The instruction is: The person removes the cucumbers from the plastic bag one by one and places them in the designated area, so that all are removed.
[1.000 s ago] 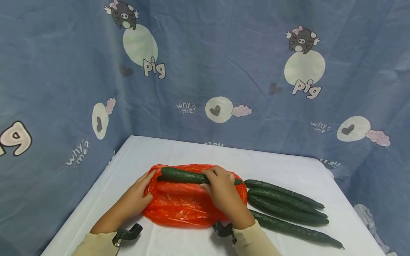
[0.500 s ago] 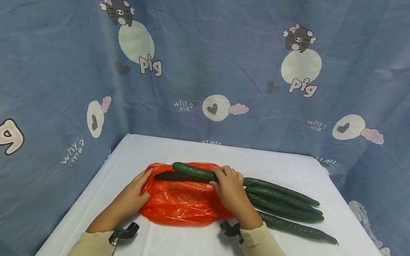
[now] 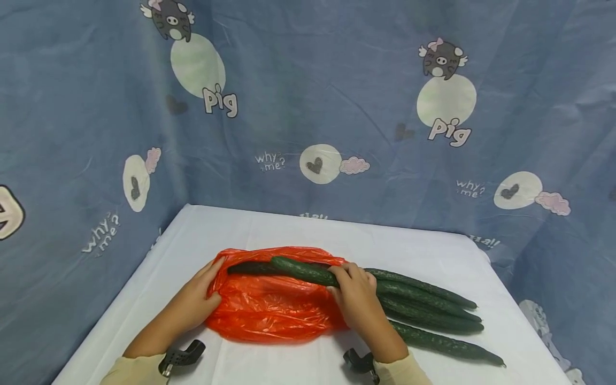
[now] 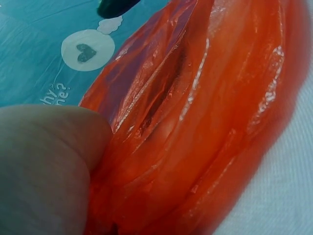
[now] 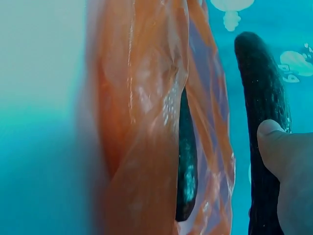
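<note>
A dark green cucumber [image 3: 300, 270] is gripped by my right hand [image 3: 358, 297], its left end pointing over the bag's mouth. In the right wrist view, the thumb [image 5: 271, 128] presses against the held cucumber [image 5: 259, 78], which is outside the bag there. My left hand [image 3: 194, 299] holds the left edge of a red plastic bag [image 3: 269, 321], thumb in front. Another cucumber [image 3: 251, 268] lies in the bag's opening; the right wrist view shows part of this cucumber [image 5: 187, 166] between the plastic layers. My right hand hides part of the held cucumber.
Several more cucumbers [image 3: 447, 346] lie on the white tablecloth [image 3: 284, 224] right of the bag, close to my right forearm. A blue printed curtain [image 3: 269, 107] rises behind and beside the table. Each wrist carries a black camera mount [image 3: 182, 357].
My right hand has moved right with the cucumber, so its left end sits further from the bag's left edge. More of the cucumber in the bag shows. My left hand still holds the bag.
</note>
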Demonstrator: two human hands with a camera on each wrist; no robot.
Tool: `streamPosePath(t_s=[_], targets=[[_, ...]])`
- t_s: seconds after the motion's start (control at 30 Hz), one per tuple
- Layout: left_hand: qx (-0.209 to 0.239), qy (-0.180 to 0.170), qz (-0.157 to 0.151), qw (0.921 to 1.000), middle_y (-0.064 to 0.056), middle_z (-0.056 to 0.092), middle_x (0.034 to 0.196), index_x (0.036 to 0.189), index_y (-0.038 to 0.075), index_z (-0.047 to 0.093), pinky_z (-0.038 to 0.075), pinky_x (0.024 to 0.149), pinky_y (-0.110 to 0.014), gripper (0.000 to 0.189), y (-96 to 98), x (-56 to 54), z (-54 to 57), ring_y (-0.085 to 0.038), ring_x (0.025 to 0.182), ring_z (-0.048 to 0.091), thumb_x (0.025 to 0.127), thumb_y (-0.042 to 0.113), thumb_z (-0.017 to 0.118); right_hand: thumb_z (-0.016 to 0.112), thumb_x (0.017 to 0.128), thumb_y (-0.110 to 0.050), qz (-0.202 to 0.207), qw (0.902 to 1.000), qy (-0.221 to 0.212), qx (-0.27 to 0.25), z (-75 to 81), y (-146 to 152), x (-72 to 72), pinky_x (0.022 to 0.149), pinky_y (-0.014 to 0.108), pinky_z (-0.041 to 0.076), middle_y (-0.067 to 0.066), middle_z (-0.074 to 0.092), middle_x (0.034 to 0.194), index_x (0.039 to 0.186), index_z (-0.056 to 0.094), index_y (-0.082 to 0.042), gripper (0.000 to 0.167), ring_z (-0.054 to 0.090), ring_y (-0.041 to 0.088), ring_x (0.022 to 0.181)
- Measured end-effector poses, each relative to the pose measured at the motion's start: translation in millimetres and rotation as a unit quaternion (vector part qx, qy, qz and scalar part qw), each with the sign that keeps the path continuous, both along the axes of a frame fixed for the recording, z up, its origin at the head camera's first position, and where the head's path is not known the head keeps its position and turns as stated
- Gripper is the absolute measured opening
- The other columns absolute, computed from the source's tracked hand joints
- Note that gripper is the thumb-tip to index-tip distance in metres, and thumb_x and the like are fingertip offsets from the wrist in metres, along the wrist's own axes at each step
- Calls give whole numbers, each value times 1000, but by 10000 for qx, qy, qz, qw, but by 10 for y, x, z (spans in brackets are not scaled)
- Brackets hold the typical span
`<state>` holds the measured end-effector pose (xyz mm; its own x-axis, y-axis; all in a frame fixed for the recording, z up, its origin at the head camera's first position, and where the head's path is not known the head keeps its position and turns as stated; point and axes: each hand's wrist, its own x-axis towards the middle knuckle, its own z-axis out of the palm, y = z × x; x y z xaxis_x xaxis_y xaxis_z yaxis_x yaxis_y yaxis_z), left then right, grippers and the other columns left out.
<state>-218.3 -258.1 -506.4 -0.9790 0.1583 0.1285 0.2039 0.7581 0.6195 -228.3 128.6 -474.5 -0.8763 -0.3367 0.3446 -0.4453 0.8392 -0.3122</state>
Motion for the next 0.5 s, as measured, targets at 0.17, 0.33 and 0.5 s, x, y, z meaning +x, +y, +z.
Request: streamPosePath(t_s=[0.17, 0.33, 0.5], targets=[[1, 94, 8, 10000, -25, 28, 169, 166, 5, 26, 36, 114, -69, 85, 7, 11, 9, -51, 150, 35, 89, 2, 62, 77, 95, -27, -181, 9998, 35, 86, 6, 75, 85, 103, 54, 38, 2, 61, 125, 136, 65, -20, 44, 57, 24, 116], [24, 142, 5, 9999, -25, 28, 169, 165, 4, 27, 36, 114, -69, 84, 1, 14, 15, -51, 150, 35, 88, 1, 62, 79, 93, -27, -269, 9995, 55, 178, 24, 135, 193, 102, 55, 38, 1, 61, 122, 133, 66, -20, 43, 56, 23, 113], [98, 37, -4, 9999, -25, 26, 169, 166, 6, 26, 34, 115, -70, 85, 9, 23, 15, -51, 151, 33, 89, 1, 62, 80, 92, -26, -338, 9992, -3, 225, 18, 230, 314, 100, 54, 38, 1, 60, 120, 134, 67, -18, 45, 56, 21, 111]])
